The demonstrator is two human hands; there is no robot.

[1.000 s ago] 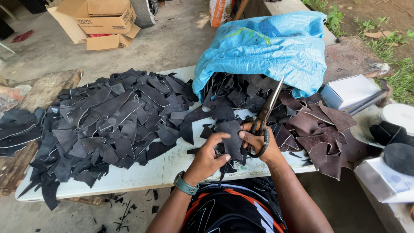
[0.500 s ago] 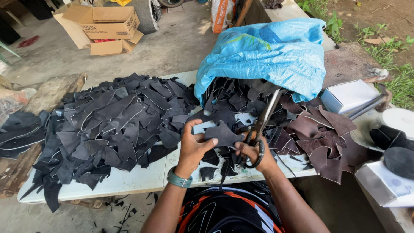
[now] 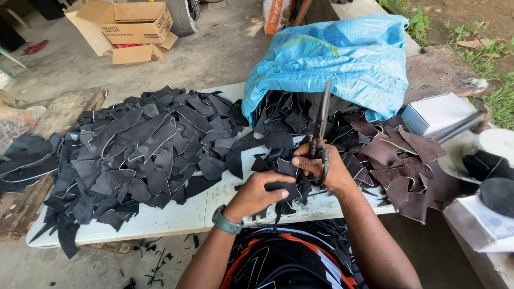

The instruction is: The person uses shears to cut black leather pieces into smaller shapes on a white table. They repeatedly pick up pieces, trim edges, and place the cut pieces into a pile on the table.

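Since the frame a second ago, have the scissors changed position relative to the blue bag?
Yes. The scissors in the right hand have swung from a rightward lean to nearly upright, blades closed, tips now overlapping the lower edge of the blue bag.

An open-air leather-cutting workshop: heaped black leather offcuts (image 3: 144, 150) on a white desk (image 3: 160, 222), cardboard boxes (image 3: 131, 29) on concrete, grass alongside.

The left hand (image 3: 261, 192) grips a black leather scrap (image 3: 286, 184) while the right hand (image 3: 324, 166) holds scissors (image 3: 321, 120) upright.
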